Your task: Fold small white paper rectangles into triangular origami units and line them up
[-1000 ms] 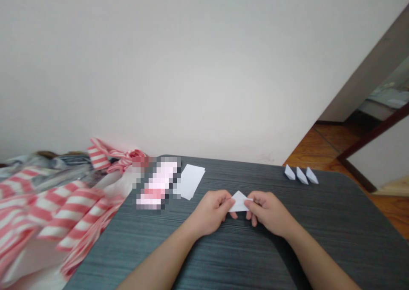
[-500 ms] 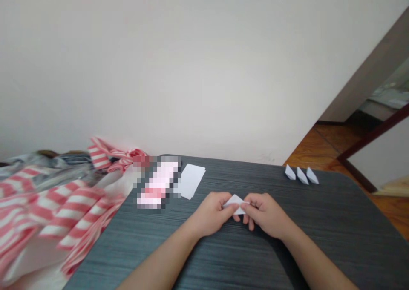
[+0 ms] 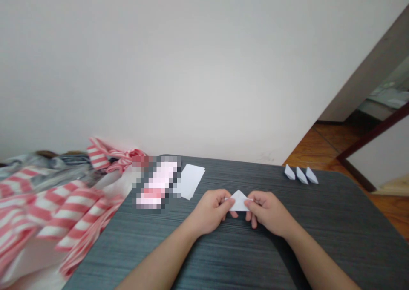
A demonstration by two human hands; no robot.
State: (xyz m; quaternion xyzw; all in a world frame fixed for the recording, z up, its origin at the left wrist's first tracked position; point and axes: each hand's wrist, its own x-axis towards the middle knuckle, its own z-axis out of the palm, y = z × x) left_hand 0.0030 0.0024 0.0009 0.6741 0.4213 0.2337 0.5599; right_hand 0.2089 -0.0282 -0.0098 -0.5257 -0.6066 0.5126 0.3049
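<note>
A small white folded paper (image 3: 238, 202), triangular with its peak pointing away from me, is held between my two hands over the dark table. My left hand (image 3: 212, 211) pinches its left corner, thumb on the near face and fingers behind. At the opposite corner, my right hand (image 3: 266, 211) grips it the same way, with a few fingertips showing below. The paper's back is hidden from me.
White paper sheets (image 3: 191, 181) lie stacked on the table (image 3: 236, 256), beside a blurred-out pinkish object (image 3: 159, 181). Three folded paper pieces (image 3: 301, 175) stand in a row at the far right. Red-and-white striped cloth (image 3: 60, 213) is heaped at left. A wall (image 3: 198, 68) rises behind.
Both thumbs have moved apart towards the paper's outer corners, so more of its face shows. The paper has shifted slightly right and away from me.
</note>
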